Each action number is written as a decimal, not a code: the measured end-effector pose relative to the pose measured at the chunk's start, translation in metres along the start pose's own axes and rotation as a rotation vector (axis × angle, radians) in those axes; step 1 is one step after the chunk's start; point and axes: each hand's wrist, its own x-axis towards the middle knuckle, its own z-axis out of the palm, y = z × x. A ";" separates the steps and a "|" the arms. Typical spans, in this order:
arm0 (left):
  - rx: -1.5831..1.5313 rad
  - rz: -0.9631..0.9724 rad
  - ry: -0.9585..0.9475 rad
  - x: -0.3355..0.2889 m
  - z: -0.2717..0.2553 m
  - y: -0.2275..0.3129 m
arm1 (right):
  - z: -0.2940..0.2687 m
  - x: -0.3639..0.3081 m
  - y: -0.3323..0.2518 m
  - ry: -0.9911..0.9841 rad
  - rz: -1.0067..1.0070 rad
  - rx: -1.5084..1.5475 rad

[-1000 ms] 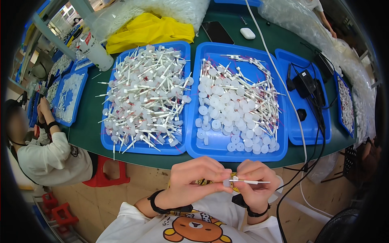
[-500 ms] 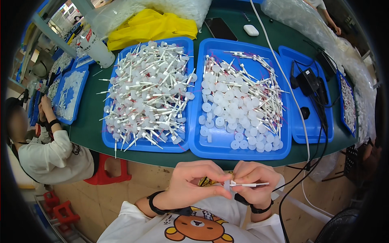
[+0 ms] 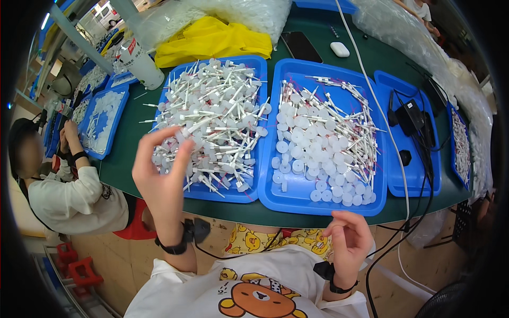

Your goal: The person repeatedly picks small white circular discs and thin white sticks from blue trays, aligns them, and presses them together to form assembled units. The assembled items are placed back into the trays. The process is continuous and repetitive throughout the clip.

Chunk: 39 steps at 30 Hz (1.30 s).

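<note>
Closest to me is the person's white shirt point(image 3: 212, 297) with a bear on the front. The right hand point(image 3: 349, 244) hangs just short of the table, its fingers loosely curled; its grip looks released. The left hand point(image 3: 161, 183) reaches further out, over the near left corner of the left tray point(image 3: 253, 197), thumb and forefinger parted. A white piece shows right at those fingertips, but I can't tell whether they grasp it or it lies on the heap behind them. Both wrists wear black bands point(image 3: 174, 248).

The left tray is heaped with pieces point(image 3: 212, 106), pale discs on thin white sticks. Just beside it, the right tray point(image 3: 294, 197) has loose discs point(image 3: 318, 146) at its near and left side and sticks point(image 3: 366, 143) along the right. Further right, a third tray point(image 3: 396, 183) bears a black adapter point(image 3: 409, 117).

Over on the left, a co-worker point(image 3: 66, 204) sits on a red stool point(image 3: 139, 225). Beyond the trays I see a bottle point(image 3: 143, 66), a yellow bag point(image 3: 212, 42), a phone point(image 3: 301, 46) and a small white case point(image 3: 340, 50).
</note>
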 end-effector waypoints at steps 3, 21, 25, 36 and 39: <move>0.445 0.199 0.003 0.017 0.005 -0.010 | -0.001 -0.001 -0.003 0.038 0.027 -0.057; -0.012 0.505 -0.744 -0.076 0.104 0.053 | -0.035 0.072 0.007 0.136 -0.374 -1.047; 0.046 0.497 -0.820 -0.070 0.112 0.055 | -0.032 0.089 0.016 0.074 -0.317 -1.119; -0.031 0.421 -0.878 -0.069 0.114 0.050 | -0.036 0.069 0.004 0.238 -0.278 -1.013; -0.128 0.399 -0.856 -0.068 0.105 0.055 | -0.038 0.058 -0.009 0.311 -0.176 -0.846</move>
